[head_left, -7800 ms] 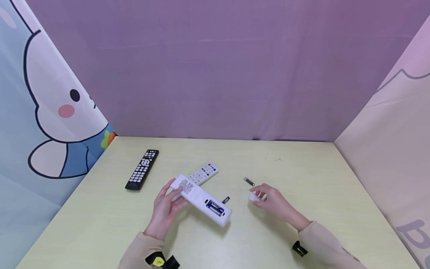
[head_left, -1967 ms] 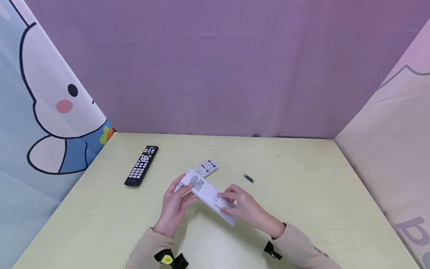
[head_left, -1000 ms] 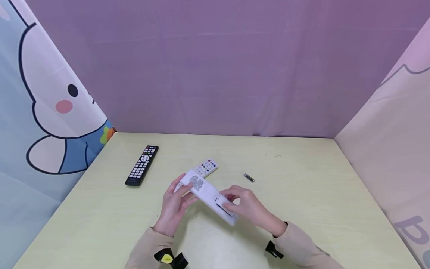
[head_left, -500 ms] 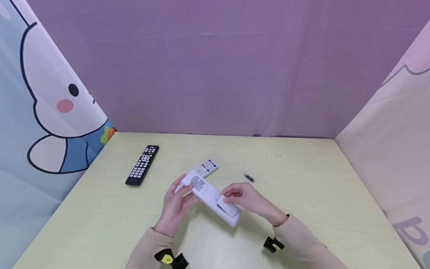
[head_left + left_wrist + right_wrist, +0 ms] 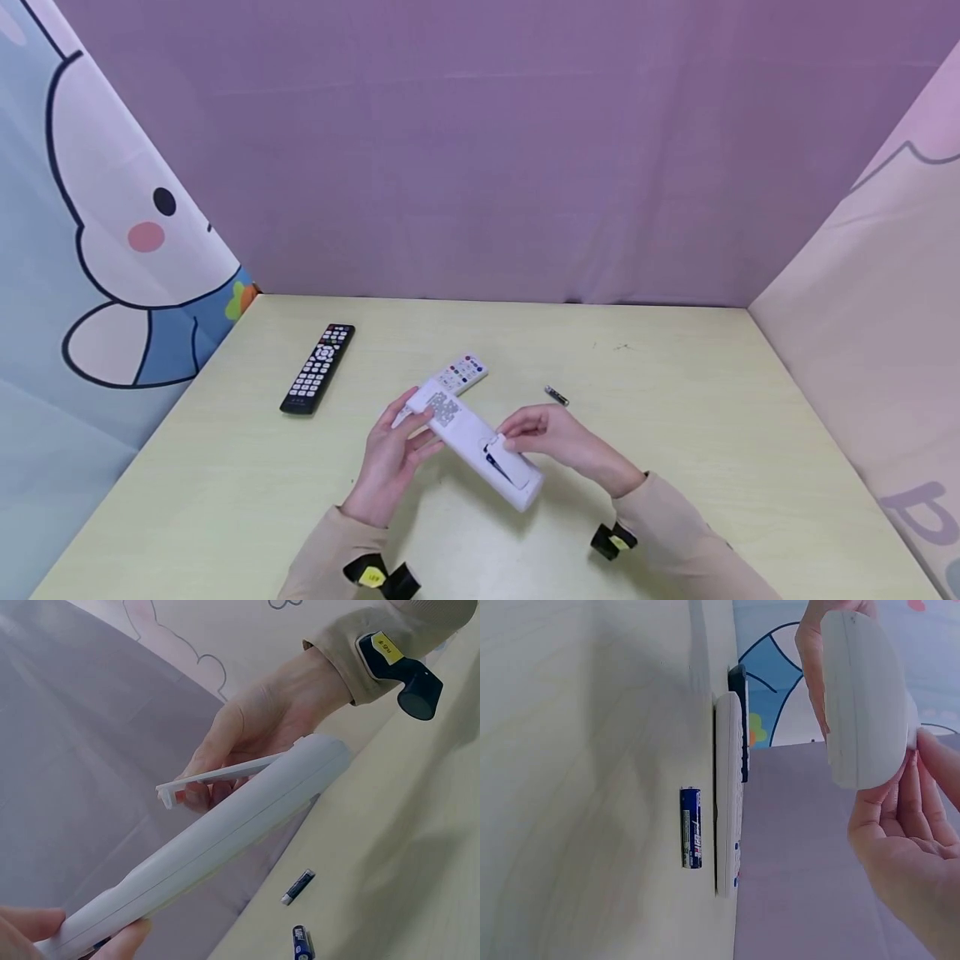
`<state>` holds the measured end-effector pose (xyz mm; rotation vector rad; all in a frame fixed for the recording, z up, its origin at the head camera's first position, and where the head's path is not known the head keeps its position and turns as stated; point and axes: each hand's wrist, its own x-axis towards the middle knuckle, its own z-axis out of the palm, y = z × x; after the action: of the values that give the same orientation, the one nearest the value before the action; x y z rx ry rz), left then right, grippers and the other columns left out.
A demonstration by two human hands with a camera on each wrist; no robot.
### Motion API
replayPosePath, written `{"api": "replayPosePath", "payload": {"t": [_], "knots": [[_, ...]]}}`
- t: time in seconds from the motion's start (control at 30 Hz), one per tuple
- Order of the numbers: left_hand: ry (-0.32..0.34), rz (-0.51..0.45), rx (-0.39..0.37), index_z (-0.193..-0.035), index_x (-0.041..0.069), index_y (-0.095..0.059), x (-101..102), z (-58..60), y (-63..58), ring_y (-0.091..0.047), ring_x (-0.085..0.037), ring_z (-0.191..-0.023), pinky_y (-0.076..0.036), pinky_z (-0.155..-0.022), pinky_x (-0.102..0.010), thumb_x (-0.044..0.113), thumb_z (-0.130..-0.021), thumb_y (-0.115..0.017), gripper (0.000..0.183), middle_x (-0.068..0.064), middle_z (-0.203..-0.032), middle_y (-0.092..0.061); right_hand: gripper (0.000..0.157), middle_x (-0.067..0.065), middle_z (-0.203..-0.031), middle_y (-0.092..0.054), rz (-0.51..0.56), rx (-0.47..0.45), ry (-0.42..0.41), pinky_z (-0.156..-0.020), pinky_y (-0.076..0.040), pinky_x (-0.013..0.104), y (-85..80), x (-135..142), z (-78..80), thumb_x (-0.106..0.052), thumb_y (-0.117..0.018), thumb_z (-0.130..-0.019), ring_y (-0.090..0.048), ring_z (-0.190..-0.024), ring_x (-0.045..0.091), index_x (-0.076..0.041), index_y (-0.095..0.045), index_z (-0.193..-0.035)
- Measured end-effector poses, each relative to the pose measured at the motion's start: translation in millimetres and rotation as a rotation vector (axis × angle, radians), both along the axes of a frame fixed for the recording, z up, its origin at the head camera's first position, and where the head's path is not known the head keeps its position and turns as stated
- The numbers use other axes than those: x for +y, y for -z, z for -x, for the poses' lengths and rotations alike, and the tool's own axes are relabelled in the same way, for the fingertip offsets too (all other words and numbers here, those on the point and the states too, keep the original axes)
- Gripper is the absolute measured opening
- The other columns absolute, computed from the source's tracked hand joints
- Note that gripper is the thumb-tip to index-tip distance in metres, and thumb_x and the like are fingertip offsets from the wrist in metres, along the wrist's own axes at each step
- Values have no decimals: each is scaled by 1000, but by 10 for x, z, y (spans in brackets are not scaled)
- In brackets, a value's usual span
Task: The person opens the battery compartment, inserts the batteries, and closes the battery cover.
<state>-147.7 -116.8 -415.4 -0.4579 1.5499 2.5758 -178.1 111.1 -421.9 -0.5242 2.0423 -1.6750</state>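
My left hand grips one end of a white remote control, held back side up above the table. Between thumb and fingers, my right hand pinches the white battery cover. The cover stands tilted: its far end meets the remote's end, while the pinched end is raised off the back. A dark slit of the battery compartment shows beside it; most of the compartment is hidden. Two loose batteries lie on the table in the left wrist view, one battery farther off and a blue battery nearer.
A second white remote lies buttons up on the table, partly behind the held one. To the left rests a black remote. In the head view, the farther battery lies just beyond my right hand.
Earlier the cover was in my right hand, apart from the remote, with batteries showing in its compartment. It then came onto the remote's back, lay nearly flat, and now its pinched end is raised.
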Motion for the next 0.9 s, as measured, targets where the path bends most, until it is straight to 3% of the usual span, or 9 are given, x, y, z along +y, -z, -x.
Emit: {"api": "replayPosePath", "payload": {"t": [0.23, 0.9], "knots": [[11, 0, -3, -131, 11, -38, -2, 9, -20, -63, -21, -82, -54, -74, -29, -1, -85, -49, 48, -16, -115, -50, 27, 10, -91, -64, 24, -27, -21, -80, -52, 30, -3, 0, 7, -9, -65, -77, -59, -82, 17, 5, -61, -100], [29, -9, -10, -130, 10, -39, -1, 10, -72, -63, -20, -77, -56, -68, -27, -3, -86, -47, 47, -10, -103, -54, 25, 13, -94, -64, 25, 18, -79, -73, -53, 28, 21, 3, -12, -7, -65, -77, -60, -80, 17, 5, -62, -99]]}}
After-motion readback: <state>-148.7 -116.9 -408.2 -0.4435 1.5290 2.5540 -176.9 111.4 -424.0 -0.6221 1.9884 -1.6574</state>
